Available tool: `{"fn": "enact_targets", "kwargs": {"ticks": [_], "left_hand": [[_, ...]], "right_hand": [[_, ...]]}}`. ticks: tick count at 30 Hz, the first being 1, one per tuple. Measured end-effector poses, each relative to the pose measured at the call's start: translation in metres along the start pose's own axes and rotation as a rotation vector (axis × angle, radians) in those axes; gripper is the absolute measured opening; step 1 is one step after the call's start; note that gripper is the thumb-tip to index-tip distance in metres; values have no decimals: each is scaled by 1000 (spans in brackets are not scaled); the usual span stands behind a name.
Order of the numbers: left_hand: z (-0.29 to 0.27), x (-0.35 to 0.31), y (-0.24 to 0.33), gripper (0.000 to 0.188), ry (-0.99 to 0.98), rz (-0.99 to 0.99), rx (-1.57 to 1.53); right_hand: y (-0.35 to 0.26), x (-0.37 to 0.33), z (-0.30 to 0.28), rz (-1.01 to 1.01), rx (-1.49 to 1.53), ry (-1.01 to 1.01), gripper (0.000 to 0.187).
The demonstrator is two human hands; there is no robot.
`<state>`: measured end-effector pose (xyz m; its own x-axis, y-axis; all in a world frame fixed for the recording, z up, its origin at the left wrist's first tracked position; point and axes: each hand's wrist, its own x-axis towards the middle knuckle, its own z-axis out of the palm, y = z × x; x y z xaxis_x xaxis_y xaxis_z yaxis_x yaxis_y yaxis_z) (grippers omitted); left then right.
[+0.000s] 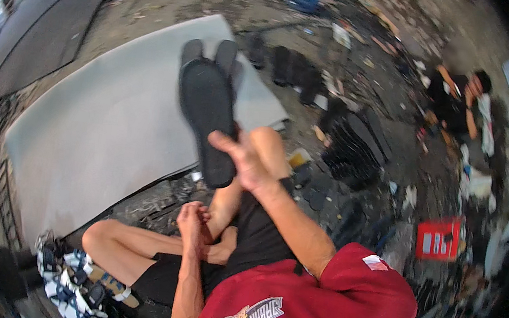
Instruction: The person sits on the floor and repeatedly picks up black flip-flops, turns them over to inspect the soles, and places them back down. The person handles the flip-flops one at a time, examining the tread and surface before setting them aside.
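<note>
In my right hand point(248, 158) is a black shoe sole point(206, 100), gripped near its narrower lower end with the thumb across its face. The sole is tilted up over a large pale grey sheet point(101, 123). Behind its upper end show the rounded tips of grey soles point(225, 55); the rest of them is hidden. My left hand point(193, 220) is near my bent legs, its fingers curled together. Whether anything small is in those fingers I cannot make out.
Dark soles point(293, 68) and a heap of black pieces point(355, 146) lie beyond my knee. Sandals point(80, 287) are piled at lower left, a red box point(438, 238) stands right. Another person point(459, 100) sits at far right. Dark sheets point(38, 21) cover the upper left.
</note>
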<state>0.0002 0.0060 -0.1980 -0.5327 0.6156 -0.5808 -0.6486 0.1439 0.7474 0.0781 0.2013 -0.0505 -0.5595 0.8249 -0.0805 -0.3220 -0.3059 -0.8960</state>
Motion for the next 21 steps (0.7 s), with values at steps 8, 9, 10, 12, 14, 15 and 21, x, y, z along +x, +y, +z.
{"fn": "enact_targets", "kwargs": {"ticks": [8,9,10,12,14,15,21], "left_hand": [[-12,-7,-1,23,-42,49,96],[-9,-6,-1,23,-60,63,116],[-5,-5,-1,23,-75,78,132],[-7,-3,-2,23,-60,69,134],[-6,0,-5,23,-67,48,141],[-8,1,-4,22,-60,38,131],[-11,-4,1,22,-11,22,50]], "right_hand": [[-180,-86,-254,-170,-112,867,71],[-189,-94,-292,-224,-123,968,76],[-197,-107,-328,-260,-176,1004,89],[-197,-112,-381,-157,-253,1146,123],[-193,-123,-429,-63,-299,1219,122],[-185,-119,-437,31,-352,1295,122],[-179,-120,-401,296,-1310,1676,91]]}}
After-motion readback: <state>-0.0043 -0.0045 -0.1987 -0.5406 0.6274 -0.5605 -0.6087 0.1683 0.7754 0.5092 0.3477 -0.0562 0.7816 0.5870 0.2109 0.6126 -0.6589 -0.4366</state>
